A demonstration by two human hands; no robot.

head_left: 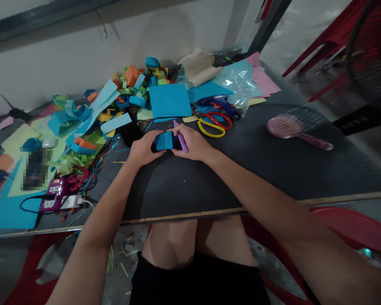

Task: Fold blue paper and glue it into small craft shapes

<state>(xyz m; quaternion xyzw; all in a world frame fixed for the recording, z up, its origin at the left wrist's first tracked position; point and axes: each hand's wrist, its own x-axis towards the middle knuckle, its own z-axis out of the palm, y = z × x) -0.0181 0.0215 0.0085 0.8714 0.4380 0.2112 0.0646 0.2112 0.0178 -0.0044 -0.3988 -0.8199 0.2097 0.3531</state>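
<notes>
Near the middle of the table, my left hand (147,148) is closed on the left end of a small dark object with a blue face (164,140); I cannot make out whether the blue is paper or a screen. My right hand (193,143) grips a purple pen (181,137), and its fingers also touch the right end of the same object. Both palms rest low over the tabletop. A black item (131,134) lies just beyond my left hand. Past my hands is a flat blue paper sheet (169,101).
Scissors with red and yellow handles (212,129) lie right of the blue sheet. A pink hairbrush (288,127) is farther right. Folded paper pieces (131,76) heap against the wall. At left are a purple device (54,195) and a white charger (70,202). The table's front edge (187,217) crosses below.
</notes>
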